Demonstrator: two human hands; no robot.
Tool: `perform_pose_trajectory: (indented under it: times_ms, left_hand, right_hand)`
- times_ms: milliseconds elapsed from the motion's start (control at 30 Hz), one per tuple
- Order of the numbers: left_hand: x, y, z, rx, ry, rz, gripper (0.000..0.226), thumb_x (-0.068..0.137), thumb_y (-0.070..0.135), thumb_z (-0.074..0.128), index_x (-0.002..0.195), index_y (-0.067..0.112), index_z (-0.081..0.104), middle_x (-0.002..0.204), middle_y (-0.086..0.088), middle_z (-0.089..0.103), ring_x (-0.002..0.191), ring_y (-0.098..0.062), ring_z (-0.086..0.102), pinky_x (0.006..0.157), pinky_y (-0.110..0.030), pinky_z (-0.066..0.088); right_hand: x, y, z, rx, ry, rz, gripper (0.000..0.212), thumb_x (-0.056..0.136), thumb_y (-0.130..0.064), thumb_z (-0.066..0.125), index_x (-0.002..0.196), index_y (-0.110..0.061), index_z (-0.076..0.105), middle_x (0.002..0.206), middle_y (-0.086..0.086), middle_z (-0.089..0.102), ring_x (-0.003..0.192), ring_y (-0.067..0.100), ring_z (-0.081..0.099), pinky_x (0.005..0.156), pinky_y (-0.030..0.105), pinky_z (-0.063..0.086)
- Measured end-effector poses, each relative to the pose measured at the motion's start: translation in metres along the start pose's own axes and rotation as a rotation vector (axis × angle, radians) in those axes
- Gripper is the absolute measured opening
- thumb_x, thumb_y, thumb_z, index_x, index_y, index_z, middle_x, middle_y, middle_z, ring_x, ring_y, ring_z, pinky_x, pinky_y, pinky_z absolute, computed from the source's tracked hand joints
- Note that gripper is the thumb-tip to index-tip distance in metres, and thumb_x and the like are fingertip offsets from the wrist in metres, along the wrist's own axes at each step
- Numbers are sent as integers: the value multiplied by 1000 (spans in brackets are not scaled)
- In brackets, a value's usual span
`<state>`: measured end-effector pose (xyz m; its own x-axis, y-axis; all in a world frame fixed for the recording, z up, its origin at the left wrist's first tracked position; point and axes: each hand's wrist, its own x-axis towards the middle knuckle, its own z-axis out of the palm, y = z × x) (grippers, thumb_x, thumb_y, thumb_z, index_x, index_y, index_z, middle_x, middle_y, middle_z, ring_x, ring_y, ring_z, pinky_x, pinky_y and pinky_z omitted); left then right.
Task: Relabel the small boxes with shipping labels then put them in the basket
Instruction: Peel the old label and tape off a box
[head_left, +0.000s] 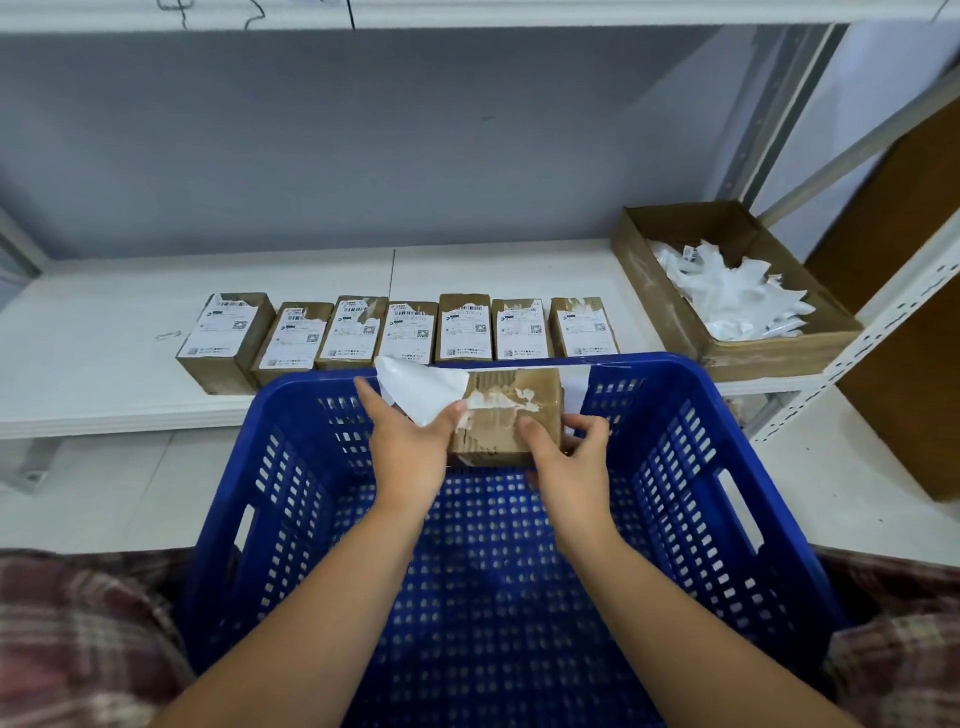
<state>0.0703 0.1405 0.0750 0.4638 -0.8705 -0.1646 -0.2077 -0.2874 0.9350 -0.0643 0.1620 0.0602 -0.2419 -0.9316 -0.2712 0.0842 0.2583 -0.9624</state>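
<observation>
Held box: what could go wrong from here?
1. The label the left hand pinches is half peeled. White scraps already cling to the box, so it may tear and leave a rough face for a new label.
2. The right hand grips just one end above the basket; a slip could drop it in unlabelled.

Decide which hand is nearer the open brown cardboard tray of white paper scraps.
Right. The right hand holds the small brown cardboard box on the tray's side; the left hand pinches the white label on the opposite side.
</observation>
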Motion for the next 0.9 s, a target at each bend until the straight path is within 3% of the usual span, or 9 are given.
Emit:
perform_pose_trajectory:
  times_ms: [33,100,200,333,467,733,900]
  left_hand:
    - [3,-3,-1,-1,2,5,109,79,30,76,152,18,-4,138,-8,51,126,-26,47,93,-28,38]
    - [9,-10,-3,66,-11,70,93,78,33,76,150,19,20,128,-3,58,118,-24,54,95,-34,46]
    - [9,-12,-1,76,-8,104,44,81,28,73,120,17,55,107,3,64,103,-20,61,85,-36,52]
    - [8,-11,-1,-11,2,111,17,86,22,69,99,20,60,94,5,65,89,-15,62,74,-27,50]
    - [5,-7,0,61,67,173,22,88,23,67,105,9,65,94,3,65,85,-13,59,61,-14,41]
    - [7,-6,0,39,58,97,25,89,22,66,109,6,66,107,-6,68,90,-16,58,74,-24,42]
    - [8,-9,2,-50,45,27,22,89,22,66,108,10,66,107,-4,67,94,-19,60,79,-28,46]
  right_hand:
    - [1,0,-1,-24,-13,9,41,88,-33,69,115,-23,39,104,-2,62,91,10,64,87,36,55]
    - [4,0,-1,-44,-43,22,43,89,-33,68,117,-25,36,107,-1,63,93,11,64,85,33,54]
    - [5,0,-2,-126,-72,-37,57,89,-31,69,128,-35,27,107,-6,63,94,10,65,83,28,53]
    - [10,1,-3,-168,-139,-70,86,83,-32,75,146,-42,17,120,-7,61,105,12,64,96,36,53]
    - [15,1,-4,-115,-195,-44,67,84,-30,74,134,-45,32,125,-9,60,113,16,61,99,46,51]
    - [15,0,-7,-85,-180,-57,66,85,-30,73,138,-41,35,120,-15,60,113,15,61,98,46,52]
    - [16,-3,-10,-12,-191,-31,57,88,-22,70,129,-45,38,120,-12,60,108,13,62,92,40,56]
